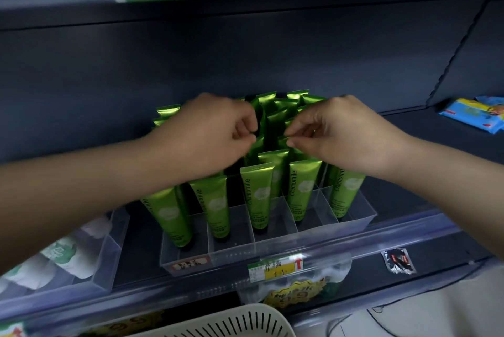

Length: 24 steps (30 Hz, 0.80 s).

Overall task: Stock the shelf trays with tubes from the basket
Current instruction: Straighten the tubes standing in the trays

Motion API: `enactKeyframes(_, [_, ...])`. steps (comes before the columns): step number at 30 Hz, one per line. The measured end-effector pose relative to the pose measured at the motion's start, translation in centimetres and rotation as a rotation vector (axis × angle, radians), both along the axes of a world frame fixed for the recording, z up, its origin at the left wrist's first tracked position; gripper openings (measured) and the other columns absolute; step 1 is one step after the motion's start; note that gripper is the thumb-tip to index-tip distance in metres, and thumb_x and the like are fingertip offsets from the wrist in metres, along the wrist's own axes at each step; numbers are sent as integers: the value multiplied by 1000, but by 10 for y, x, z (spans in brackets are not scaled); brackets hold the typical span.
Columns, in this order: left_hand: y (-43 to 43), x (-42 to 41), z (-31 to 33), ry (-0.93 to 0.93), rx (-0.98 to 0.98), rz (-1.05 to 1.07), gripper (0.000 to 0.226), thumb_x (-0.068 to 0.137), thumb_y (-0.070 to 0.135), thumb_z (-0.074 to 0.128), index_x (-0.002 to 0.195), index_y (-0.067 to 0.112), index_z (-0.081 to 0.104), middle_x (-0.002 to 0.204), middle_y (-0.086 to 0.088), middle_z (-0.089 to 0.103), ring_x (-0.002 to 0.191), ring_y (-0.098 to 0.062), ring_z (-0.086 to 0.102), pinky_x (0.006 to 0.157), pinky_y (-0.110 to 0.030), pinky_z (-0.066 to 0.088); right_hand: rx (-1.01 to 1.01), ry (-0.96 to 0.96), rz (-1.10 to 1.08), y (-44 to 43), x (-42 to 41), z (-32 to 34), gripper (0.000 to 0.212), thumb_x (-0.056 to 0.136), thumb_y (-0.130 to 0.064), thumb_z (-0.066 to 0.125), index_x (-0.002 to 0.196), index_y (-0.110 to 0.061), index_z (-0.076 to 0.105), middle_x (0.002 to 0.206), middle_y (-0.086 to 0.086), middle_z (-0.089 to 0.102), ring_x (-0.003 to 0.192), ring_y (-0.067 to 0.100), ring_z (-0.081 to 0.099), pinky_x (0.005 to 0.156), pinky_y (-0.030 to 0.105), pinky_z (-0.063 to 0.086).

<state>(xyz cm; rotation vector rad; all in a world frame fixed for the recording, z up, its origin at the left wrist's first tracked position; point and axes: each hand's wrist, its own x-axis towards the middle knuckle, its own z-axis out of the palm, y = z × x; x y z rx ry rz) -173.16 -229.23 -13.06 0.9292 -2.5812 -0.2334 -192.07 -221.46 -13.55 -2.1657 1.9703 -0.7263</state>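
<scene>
Several green "Chamomile" tubes stand cap-down in a clear divided shelf tray. Both hands hover over the middle rows of the tray. My left hand has its fingers curled, and its fingertips pinch the crimped top of a green tube. My right hand faces it and pinches the top edge of a neighbouring green tube between thumb and forefinger. The front row holds single tubes in separate slots. The rim of the pale slotted basket shows at the bottom edge; its contents are hidden.
To the left, another clear tray holds white tubes with green marks. Blue packets lie at the shelf's far right. A price label sits on the shelf's front rail and a small foil packet to its right. Another shelf hangs overhead.
</scene>
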Motion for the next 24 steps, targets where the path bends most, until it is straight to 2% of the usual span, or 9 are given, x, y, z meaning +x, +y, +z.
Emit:
enactKeyframes(4, [-24,-14,7,-108,-26,52,18,80,24,70,96,17,71,93,2,73,88,-13,66,83,-28,51,68,98,31,-13,11,-1,20,82,-20,69,102,-20,72,93,-4,71,86,8,64,83,28,51])
enactKeyframes(6, [-32,-23,5,-194,-20,43,21,77,26,73,95,15,73,93,-1,73,90,-16,66,82,-31,51,89,149,58,-17,16,-4,21,83,-19,68,104,-20,71,97,-4,71,90,10,63,83,27,50])
enactKeyframes(11, [-41,-38,-3,-342,27,19,18,73,25,77,86,13,73,85,-2,72,81,-17,64,68,-26,48,104,253,98,-25,21,-11,20,84,-19,64,101,-24,72,101,-3,71,94,16,63,82,29,50])
enactKeyframes(15, [-43,-41,-7,-380,15,16,14,72,17,75,84,12,71,81,-4,69,77,-20,63,61,-25,43,109,281,107,-29,24,-13,19,84,-18,64,100,-25,73,101,-3,71,94,18,64,83,30,51])
enactKeyframes(17, [-44,-41,-7,-371,5,34,13,71,14,75,83,12,70,72,-2,65,73,-21,63,58,-26,42,111,266,114,-30,25,-12,18,84,-19,65,99,-25,73,100,-3,71,93,17,64,84,31,51])
enactKeyframes(20, [-43,-41,-7,-363,-32,55,5,73,10,69,73,13,65,55,3,50,56,-16,53,47,-23,33,101,239,124,-32,29,-12,18,84,-17,66,98,-24,74,98,-5,72,90,13,64,83,25,50])
enactKeyframes(24, [-40,-39,-6,-328,-50,67,29,76,5,60,52,16,48,51,1,44,46,-12,44,41,-23,25,88,180,145,-35,33,-10,18,82,-14,69,96,-22,75,95,-6,73,88,9,64,83,22,48])
